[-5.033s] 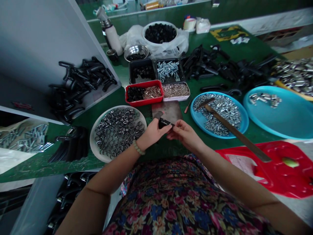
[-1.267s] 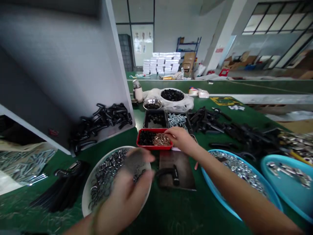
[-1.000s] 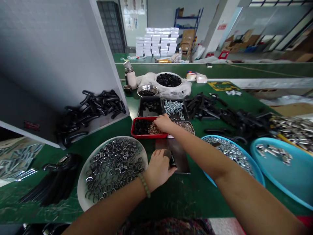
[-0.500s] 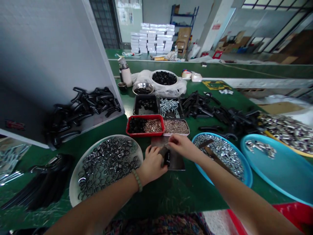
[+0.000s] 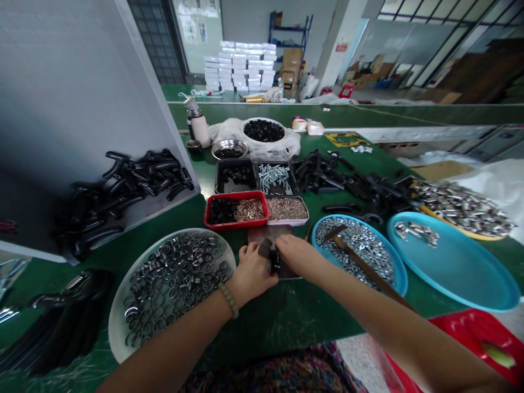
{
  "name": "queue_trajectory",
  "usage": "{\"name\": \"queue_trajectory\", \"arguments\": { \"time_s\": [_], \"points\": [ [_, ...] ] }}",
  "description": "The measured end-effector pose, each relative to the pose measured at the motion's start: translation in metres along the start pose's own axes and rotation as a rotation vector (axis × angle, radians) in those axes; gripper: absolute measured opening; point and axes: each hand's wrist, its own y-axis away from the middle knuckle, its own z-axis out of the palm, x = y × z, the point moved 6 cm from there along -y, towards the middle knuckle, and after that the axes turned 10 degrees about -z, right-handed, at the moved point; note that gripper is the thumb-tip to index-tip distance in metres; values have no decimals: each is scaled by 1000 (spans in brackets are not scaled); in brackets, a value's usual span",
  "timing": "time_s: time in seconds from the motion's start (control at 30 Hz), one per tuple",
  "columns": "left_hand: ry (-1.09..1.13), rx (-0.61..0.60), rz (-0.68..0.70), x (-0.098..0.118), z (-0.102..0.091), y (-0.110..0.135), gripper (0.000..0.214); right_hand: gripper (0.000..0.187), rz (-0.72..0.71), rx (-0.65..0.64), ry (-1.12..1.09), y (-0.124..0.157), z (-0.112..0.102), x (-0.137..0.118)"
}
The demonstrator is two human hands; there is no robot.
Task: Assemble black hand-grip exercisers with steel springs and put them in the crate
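My left hand (image 5: 252, 275), with a beaded bracelet (image 5: 228, 301) at its wrist, is closed around a small black part (image 5: 275, 263) above a flat metal plate (image 5: 257, 233). A grey cover (image 5: 266, 248) shows at one of its digits. My right hand (image 5: 295, 255) meets the part from the right, its fingers bent together against it; whatever they pinch is hidden. Left of the hands is a pale round tray (image 5: 115, 327) of metal rings. To the right, a hammer (image 5: 360, 263) lies across a blue basin (image 5: 403, 281) full of small metal pieces.
Behind the plate stand a red tray (image 5: 265, 210) with black pieces and copper-coloured pins, and a tray of bolts (image 5: 275, 177). Black handles (image 5: 126, 177) lie in the grey box (image 5: 98, 82). At right are black parts (image 5: 368, 185) and another blue tray (image 5: 462, 289).
My right hand has come down and closer to the black part and my left hand. The camera view has turned somewhat to the right.
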Motion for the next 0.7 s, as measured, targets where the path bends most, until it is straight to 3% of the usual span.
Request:
{"name": "queue_trajectory", "arguments": {
  "time_s": [0.1, 0.33, 0.4, 0.47, 0.53, 0.57, 0.63, 0.7],
  "points": [
    [-13, 10, -2, 0, 1, 0, 47, 18, -118, 27, 164, 7, 5, -8],
    [-19, 17, 3, 1, 2, -1, 49, 21, -148, 115, 166, 18, 13, -8],
    [-18, 26, 1, 1, 1, -1, 47, 29, -39, 194, 199, 38, 3, 7],
    [-29, 18, 4, 2, 1, -1, 42, 37, 234, 271, 280, 74, -9, 41],
    [-43, 0, 6, 3, 1, -1, 40, 41, 565, 229, 357, 119, -13, 83],
    [-47, -4, 6, 3, 2, -1, 40, 41, 654, 165, 359, 136, -10, 99],
    [-49, 3, 5, 3, 1, -2, 44, 36, 692, 45, 326, 157, 0, 118],
    [-49, 18, 7, 3, 1, -2, 45, 36, 677, 16, 267, 159, 6, 117]
  ]
}}
